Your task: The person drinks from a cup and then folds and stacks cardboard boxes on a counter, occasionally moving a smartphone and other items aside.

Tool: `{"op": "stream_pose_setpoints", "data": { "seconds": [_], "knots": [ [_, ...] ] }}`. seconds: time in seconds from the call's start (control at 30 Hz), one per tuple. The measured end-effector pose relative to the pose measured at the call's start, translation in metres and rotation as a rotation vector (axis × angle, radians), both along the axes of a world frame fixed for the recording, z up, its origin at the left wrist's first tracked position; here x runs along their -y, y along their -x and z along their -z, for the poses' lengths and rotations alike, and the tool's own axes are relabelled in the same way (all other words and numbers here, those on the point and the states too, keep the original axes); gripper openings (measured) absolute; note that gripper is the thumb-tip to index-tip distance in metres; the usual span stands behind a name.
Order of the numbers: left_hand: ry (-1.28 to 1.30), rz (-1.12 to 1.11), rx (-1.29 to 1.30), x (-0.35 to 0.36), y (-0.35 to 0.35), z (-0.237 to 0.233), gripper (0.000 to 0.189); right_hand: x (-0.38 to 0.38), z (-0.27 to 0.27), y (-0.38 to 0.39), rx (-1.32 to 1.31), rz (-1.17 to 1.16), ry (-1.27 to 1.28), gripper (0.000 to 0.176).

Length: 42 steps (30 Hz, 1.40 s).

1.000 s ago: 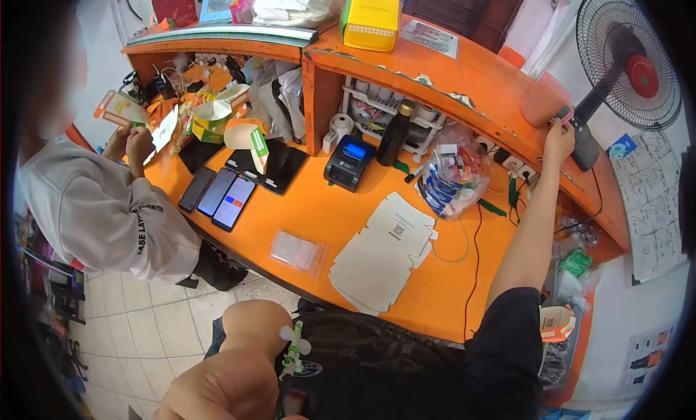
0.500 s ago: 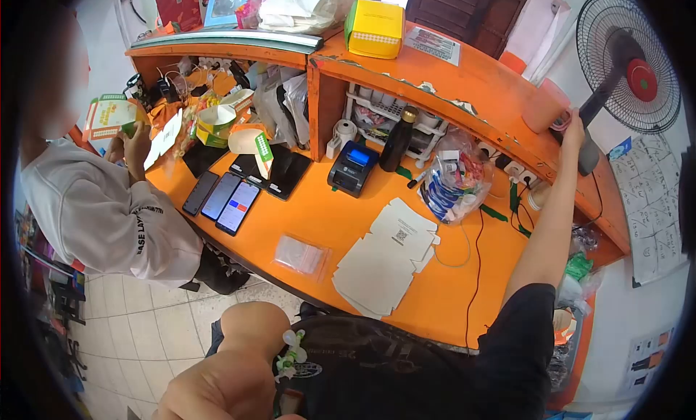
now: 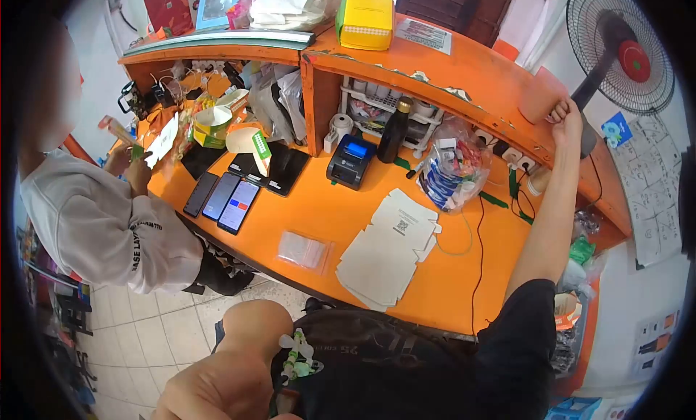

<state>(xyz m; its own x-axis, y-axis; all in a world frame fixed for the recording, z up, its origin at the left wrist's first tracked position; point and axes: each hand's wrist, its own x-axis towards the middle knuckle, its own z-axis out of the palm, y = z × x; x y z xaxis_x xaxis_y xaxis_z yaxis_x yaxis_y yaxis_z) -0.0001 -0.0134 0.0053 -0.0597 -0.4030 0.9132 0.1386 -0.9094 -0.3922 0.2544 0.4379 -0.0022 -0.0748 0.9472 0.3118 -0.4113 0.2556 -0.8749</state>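
My right hand (image 3: 562,115) is raised at the end of my stretched arm, against the rim of the pink container (image 3: 541,95) on the orange upper shelf. Its fingers are curled together, and what they hold is too small to make out. A bent bare arm fills the lower left, but my left hand itself does not show. Flat grey-white cardboard blanks (image 3: 388,253), the top one with a printed code, lie on the orange counter (image 3: 304,217). Left of them is a clear packet (image 3: 302,251) with white contents.
At the left, a person in a grey sweatshirt (image 3: 109,217) handles a carton. Three phones (image 3: 238,206), a black printer (image 3: 351,161), a dark bottle (image 3: 395,134) and a filled plastic bag (image 3: 451,173) occupy the counter. A fan (image 3: 631,57) stands behind my right hand.
My right hand has shifted slightly up and left, its curled fingers now showing more at the container's rim. The other person's carton has turned edge-on. The whole view has shifted a little.
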Motion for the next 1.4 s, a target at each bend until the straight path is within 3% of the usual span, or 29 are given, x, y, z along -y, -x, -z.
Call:
{"op": "stream_pose_setpoints", "data": {
  "seconds": [0.2,0.3,0.4,0.47,0.6,0.67,0.8,1.0,1.07,1.13,1.2,1.27,1.3,1.4],
  "knots": [
    [0.031,0.026,0.018,0.006,-0.002,0.002,0.030,0.066,0.003,0.007,-0.072,0.100,-0.098,0.034],
    [0.056,0.052,-0.036,0.007,0.002,0.003,0.031,0.116,0.002,0.014,-0.080,0.020,-0.119,0.024],
    [0.079,0.079,-0.091,0.008,0.006,0.003,0.031,0.165,0.009,0.027,0.128,0.087,-0.184,0.011],
    [0.102,0.104,-0.133,0.009,0.008,0.004,0.032,0.187,0.020,0.026,0.163,-0.113,-0.182,0.023],
    [0.142,0.093,-0.124,0.012,0.008,0.007,0.033,0.235,0.044,0.037,0.092,-0.143,-0.178,0.032],
    [0.267,0.150,-0.185,0.015,0.010,0.008,0.033,0.261,0.047,0.043,0.113,-0.315,-0.210,0.037],
    [0.266,0.201,-0.231,0.012,0.012,0.008,0.033,0.312,0.046,0.064,-0.055,-0.268,-0.115,0.025],
    [0.275,0.159,-0.190,0.009,0.006,0.008,0.034,0.350,0.042,0.062,-0.077,-0.496,0.111,0.020],
    [0.253,0.152,-0.193,0.007,0.006,0.008,0.034,0.351,0.041,0.067,0.064,-0.631,-0.217,0.021],
    [0.238,0.171,-0.197,0.003,0.006,0.007,0.033,0.350,0.042,0.063,0.015,-0.744,-0.165,0.023],
    [0.223,0.190,-0.201,-0.003,0.002,0.006,0.031,0.346,0.032,0.061,0.115,-0.900,-0.357,0.025],
    [0.077,0.129,-0.047,-0.010,-0.006,0.004,0.029,0.353,0.040,0.070,-0.035,-0.801,-0.419,0.025],
    [0.092,0.115,-0.044,-0.007,-0.005,0.005,0.028,0.358,0.044,0.075,-0.181,-0.694,-0.484,0.026],
    [0.118,0.153,-0.105,-0.006,-0.001,0.005,0.029,0.365,0.050,0.080,-0.293,-0.612,-0.523,0.028]
  ]
}}
